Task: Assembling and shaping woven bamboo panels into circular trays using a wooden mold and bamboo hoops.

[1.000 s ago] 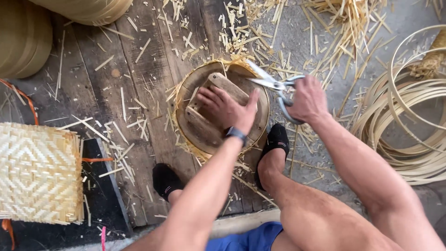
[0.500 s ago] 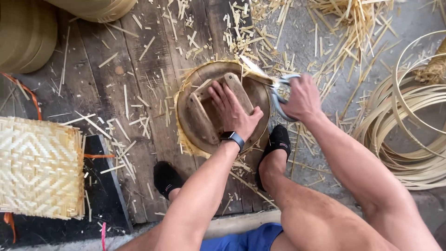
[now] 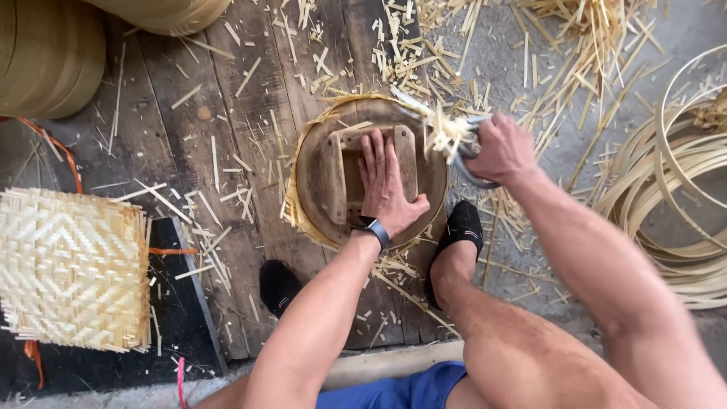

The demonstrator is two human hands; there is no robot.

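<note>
A round wooden mould (image 3: 318, 155) with a block handle lies on the plank floor, woven bamboo strips sticking out around its rim. My left hand (image 3: 388, 185) presses flat on the block, fingers together, a dark watch at the wrist. My right hand (image 3: 501, 150) is closed on the handles of metal shears (image 3: 462, 155) at the mould's right rim, their blades buried in a tuft of pale strip ends (image 3: 448, 130). Both my feet in black socks rest just below the mould.
A square woven bamboo mat (image 3: 72, 276) lies at the left on a dark board. Coiled bamboo hoops (image 3: 681, 197) are piled at the right. Rounded woven baskets (image 3: 45, 60) stand at top left. Cut bamboo scraps litter the planks and concrete.
The mould has turned so its block handle now stands upright in view. My left hand shifted with it. My right hand and shears closed in on the rim strips.
</note>
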